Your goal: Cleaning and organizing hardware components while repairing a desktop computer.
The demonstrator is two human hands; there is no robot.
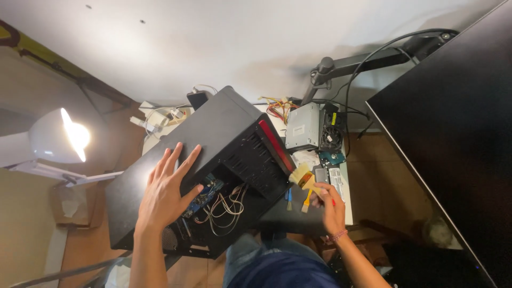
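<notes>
A black desktop computer case (224,128) lies tilted on the desk with its side open, showing a blue circuit board and loose cables (221,205). My left hand (165,189) rests flat on the case's top panel, fingers spread. My right hand (330,205) grips a yellow-handled paintbrush (303,177), its pale bristles right beside the case's red-trimmed front edge.
A grey drive and a power supply with a fan (314,128) sit behind the case, with coloured wires (277,109) nearby. A lit white desk lamp (53,141) is at left. A large black monitor (453,138) on an arm fills the right side. A circuit board (333,176) lies near my right hand.
</notes>
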